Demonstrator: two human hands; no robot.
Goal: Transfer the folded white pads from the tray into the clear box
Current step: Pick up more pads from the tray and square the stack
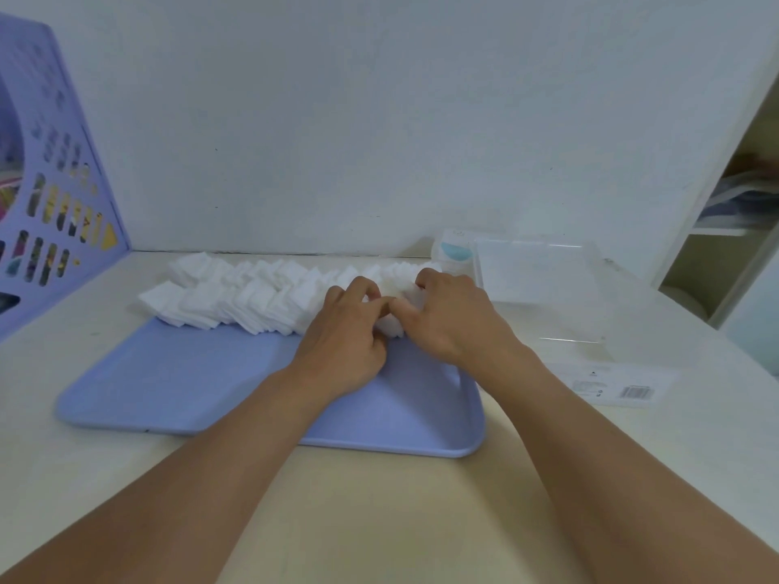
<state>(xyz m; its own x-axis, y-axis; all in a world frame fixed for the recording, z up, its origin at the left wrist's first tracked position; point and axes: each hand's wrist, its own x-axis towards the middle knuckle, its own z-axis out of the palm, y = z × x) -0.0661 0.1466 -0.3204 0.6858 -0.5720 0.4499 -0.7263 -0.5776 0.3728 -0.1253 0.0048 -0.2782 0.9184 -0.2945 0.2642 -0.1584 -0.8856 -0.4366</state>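
Pads (pixel 236 297): soft matt white cotton. Tray (pixel 177 381): smooth matt plastic. Box (pixel 543 284): clear glossy plastic.

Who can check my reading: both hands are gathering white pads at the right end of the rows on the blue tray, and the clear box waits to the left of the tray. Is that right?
Not quite. In the head view the clear box stands to the right of the blue tray, not the left. The rest holds: the left hand and right hand are gathering white pads at the right end of the rows.
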